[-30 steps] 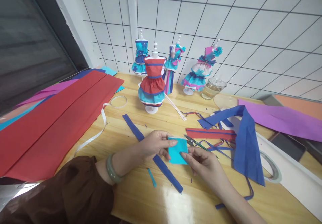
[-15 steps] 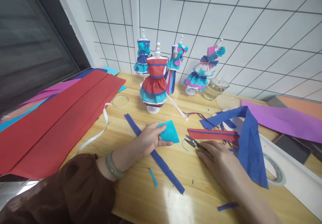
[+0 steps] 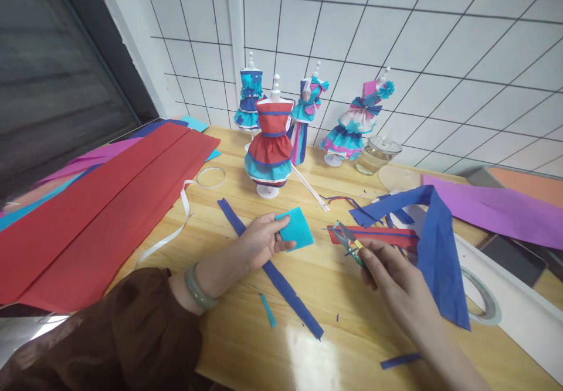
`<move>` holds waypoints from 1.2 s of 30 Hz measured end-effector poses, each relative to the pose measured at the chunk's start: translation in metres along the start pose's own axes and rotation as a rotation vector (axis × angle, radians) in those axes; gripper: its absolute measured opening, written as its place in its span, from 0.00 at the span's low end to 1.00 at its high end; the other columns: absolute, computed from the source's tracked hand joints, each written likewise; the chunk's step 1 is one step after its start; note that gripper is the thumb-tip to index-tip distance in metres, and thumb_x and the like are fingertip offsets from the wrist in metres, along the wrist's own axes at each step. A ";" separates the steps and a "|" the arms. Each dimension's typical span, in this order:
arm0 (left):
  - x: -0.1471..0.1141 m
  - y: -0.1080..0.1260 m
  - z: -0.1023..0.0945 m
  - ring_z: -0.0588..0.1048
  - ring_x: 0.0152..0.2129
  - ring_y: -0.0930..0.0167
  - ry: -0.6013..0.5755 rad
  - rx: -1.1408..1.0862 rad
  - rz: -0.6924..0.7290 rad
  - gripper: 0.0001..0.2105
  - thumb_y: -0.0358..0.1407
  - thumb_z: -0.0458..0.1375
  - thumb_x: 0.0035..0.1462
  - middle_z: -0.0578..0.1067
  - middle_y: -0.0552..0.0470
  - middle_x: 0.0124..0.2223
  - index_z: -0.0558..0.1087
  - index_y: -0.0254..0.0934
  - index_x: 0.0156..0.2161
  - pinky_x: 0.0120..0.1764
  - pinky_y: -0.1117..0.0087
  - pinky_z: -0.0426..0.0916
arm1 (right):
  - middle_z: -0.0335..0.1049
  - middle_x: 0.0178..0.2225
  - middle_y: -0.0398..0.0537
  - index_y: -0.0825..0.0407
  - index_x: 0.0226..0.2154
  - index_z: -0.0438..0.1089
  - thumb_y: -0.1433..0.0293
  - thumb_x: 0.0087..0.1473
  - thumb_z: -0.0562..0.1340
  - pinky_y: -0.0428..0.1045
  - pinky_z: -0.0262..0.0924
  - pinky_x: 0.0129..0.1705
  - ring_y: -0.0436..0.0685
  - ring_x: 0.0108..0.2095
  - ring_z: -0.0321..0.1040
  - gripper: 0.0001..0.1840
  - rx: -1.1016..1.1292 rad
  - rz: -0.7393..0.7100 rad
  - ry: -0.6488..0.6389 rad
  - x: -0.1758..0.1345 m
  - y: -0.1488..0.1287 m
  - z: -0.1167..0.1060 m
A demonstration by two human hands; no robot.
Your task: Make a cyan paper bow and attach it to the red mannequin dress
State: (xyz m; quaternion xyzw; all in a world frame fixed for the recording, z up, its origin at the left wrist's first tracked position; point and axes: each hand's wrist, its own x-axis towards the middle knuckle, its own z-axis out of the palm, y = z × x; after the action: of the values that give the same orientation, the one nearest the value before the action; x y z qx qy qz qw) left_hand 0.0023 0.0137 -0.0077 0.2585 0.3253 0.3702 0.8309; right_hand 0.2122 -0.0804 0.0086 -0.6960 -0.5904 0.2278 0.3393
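Between the thumb and fingers of my left hand is a folded square of turquoise crepe paper, above the table. My right hand is closed around small scissors, their blades apart and pointing up and left. A thin turquoise sliver hangs at the blades. Behind the scissors lies a red paper strip with a blue line along it. Under my left wrist runs a dark blue paper strip. Ahead stands a small dress form in a red and turquoise paper dress.
Several more dressed forms, one a pink and turquoise dress, stand by the tiled wall near a glass jar. Red paper sheets cover the left side. At right lie a folded blue band, purple paper and a tape roll.
My right hand has lifted the scissors off the table, and the turquoise sliver came up with them. The left hand keeps its place, its lower fingers shifted slightly on the paper.
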 end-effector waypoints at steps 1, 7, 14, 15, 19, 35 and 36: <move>0.000 0.000 0.000 0.72 0.24 0.77 -0.002 -0.018 -0.002 0.04 0.28 0.55 0.52 0.72 0.49 0.30 0.67 0.31 0.35 0.24 0.79 0.71 | 0.60 0.18 0.40 0.54 0.42 0.63 0.59 0.55 0.50 0.44 0.56 0.18 0.50 0.17 0.58 0.18 0.101 0.049 -0.063 -0.001 -0.003 0.002; 0.003 0.000 -0.003 0.73 0.23 0.77 0.011 -0.101 -0.007 0.03 0.26 0.54 0.52 0.73 0.50 0.30 0.68 0.30 0.34 0.26 0.78 0.71 | 0.72 0.30 0.49 0.53 0.35 0.69 0.57 0.44 0.62 0.45 0.64 0.29 0.55 0.31 0.69 0.19 0.326 0.116 -0.126 -0.004 -0.012 0.012; 0.004 -0.001 -0.003 0.73 0.23 0.76 0.040 -0.154 0.032 0.03 0.26 0.53 0.52 0.73 0.50 0.28 0.69 0.30 0.32 0.27 0.76 0.72 | 0.72 0.36 0.52 0.53 0.36 0.68 0.58 0.42 0.63 0.51 0.66 0.38 0.59 0.36 0.70 0.20 0.312 0.062 -0.027 -0.008 -0.014 0.020; 0.004 -0.001 -0.003 0.73 0.23 0.76 0.045 -0.156 0.035 0.03 0.26 0.53 0.53 0.73 0.50 0.28 0.69 0.30 0.32 0.27 0.76 0.72 | 0.72 0.35 0.52 0.53 0.36 0.68 0.58 0.42 0.63 0.51 0.67 0.38 0.59 0.35 0.70 0.19 0.293 0.050 -0.018 -0.009 -0.015 0.020; 0.003 -0.001 0.000 0.73 0.23 0.76 0.075 -0.156 0.035 0.04 0.25 0.52 0.53 0.73 0.50 0.28 0.68 0.30 0.32 0.28 0.75 0.72 | 0.72 0.34 0.52 0.53 0.37 0.68 0.59 0.45 0.62 0.50 0.67 0.36 0.58 0.34 0.70 0.18 0.246 0.008 -0.018 -0.010 -0.013 0.022; 0.001 0.001 0.001 0.73 0.26 0.76 0.035 -0.222 0.032 0.04 0.28 0.50 0.55 0.74 0.50 0.32 0.67 0.32 0.34 0.31 0.73 0.72 | 0.72 0.39 0.55 0.54 0.40 0.67 0.62 0.49 0.59 0.52 0.67 0.37 0.61 0.38 0.70 0.17 0.045 -0.099 -0.032 -0.008 -0.009 0.022; 0.001 0.001 0.000 0.74 0.27 0.75 0.017 -0.229 0.027 0.05 0.28 0.50 0.55 0.74 0.50 0.33 0.67 0.32 0.35 0.31 0.73 0.72 | 0.72 0.39 0.55 0.54 0.40 0.67 0.62 0.49 0.59 0.52 0.66 0.38 0.61 0.38 0.70 0.17 0.020 -0.108 -0.028 -0.009 -0.009 0.022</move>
State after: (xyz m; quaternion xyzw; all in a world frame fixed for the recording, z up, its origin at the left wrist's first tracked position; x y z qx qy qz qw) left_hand 0.0025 0.0152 -0.0075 0.1630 0.2845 0.4183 0.8470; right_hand 0.1893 -0.0838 -0.0001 -0.6564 -0.6294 0.2246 0.3499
